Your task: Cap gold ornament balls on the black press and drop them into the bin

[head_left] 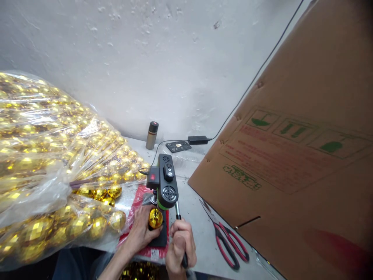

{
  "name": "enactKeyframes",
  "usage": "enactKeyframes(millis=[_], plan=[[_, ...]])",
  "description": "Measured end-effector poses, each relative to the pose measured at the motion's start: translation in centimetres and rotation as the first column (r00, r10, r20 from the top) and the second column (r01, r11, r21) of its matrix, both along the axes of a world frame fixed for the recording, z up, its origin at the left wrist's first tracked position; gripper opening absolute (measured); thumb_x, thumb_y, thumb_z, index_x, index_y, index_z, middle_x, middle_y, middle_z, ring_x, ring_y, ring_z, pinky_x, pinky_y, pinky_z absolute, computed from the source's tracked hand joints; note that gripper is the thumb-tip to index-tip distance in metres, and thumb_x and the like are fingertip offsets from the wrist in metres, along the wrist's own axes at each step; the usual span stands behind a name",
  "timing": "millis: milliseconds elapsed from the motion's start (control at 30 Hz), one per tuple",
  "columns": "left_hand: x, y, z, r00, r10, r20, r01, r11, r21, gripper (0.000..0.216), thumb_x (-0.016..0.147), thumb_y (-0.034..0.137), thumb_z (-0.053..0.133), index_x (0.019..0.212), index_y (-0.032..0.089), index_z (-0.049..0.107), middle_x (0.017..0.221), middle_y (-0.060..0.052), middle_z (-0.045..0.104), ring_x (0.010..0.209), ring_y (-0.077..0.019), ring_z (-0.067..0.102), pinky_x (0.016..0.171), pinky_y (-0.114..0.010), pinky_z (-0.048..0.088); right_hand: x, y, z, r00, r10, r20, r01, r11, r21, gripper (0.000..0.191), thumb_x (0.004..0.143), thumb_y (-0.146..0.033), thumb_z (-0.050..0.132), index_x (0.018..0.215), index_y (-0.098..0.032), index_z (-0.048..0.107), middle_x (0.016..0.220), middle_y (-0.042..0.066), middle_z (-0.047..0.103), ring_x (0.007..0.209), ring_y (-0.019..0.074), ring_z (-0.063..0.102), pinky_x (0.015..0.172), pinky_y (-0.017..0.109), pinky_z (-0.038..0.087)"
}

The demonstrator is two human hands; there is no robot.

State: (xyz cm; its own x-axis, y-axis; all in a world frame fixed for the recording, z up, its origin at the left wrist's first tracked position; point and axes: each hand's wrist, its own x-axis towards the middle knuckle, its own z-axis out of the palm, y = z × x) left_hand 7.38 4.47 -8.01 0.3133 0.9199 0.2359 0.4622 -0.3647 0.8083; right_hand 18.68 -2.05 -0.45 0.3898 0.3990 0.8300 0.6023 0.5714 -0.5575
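At the far left, a clear plastic bag (58, 120) bulges with shiny gold faceted balls, its gathered neck facing the middle. A few loose gold balls (114, 191) lie just beside it. Next comes a red plastic sheet (138, 200) spread on the counter (201, 247), under the black base of a small machine (168, 181). The person's left hand (141, 226) grips one gold ball (155, 219), thumb on its near side, directly below the machine's head; whether a tip touches it is hard to tell. Behind stands a dark-capped bottle (151, 137). A flat black slab (178, 146) lies farther back, near a black power adapter (198, 140). The right hand (181, 243) is closed around the machine's lever (178, 210). To its right rest red-and-black-handled scissors (219, 229), beside a large tilted cardboard box (291, 155).
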Motion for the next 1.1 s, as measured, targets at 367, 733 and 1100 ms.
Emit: enactKeyframes(millis=[367,733,1100], plan=[[0.0,0.0,0.5,1.0,-0.016,0.014,0.016,0.999,-0.044,0.046,0.074,0.031,0.074,0.118,0.022,0.067,0.114,-0.011,0.072,0.107,-0.0342,0.065,0.096,-0.052,0.05,0.2,0.0,0.2,1.0,0.003,0.016,-0.003,1.0,-0.027,0.035,0.108,-0.023,0.038,0.075,-0.023,0.051,0.07,-0.004,0.054,0.063,0.0122,0.053,0.08,0.031,0.048],[0.1,0.0,0.5,0.999,-0.029,0.017,0.03,0.998,-0.058,0.05,0.072,0.027,0.072,0.12,0.022,0.066,0.116,-0.012,0.072,0.11,-0.0351,0.064,0.098,-0.053,0.05,0.0,0.2,-0.7,0.999,-0.001,-0.035,0.001,1.0,-0.018,0.038,0.108,-0.023,0.036,0.074,-0.022,0.052,0.07,-0.003,0.055,0.063,0.0128,0.055,0.083,0.033,0.05],[0.3,0.0,0.4,1.0,-0.022,-0.001,0.022,0.996,-0.09,0.046,0.072,0.03,0.075,0.117,0.021,0.067,0.116,-0.014,0.071,0.11,-0.037,0.065,0.098,-0.055,0.049,0.2,1.2,-3.8,0.986,-0.029,0.166,0.01,0.993,0.116,0.032,0.106,-0.02,0.04,0.077,-0.022,0.054,0.074,-0.002,0.063,0.063,0.0145,0.06,0.076,0.034,0.052]])
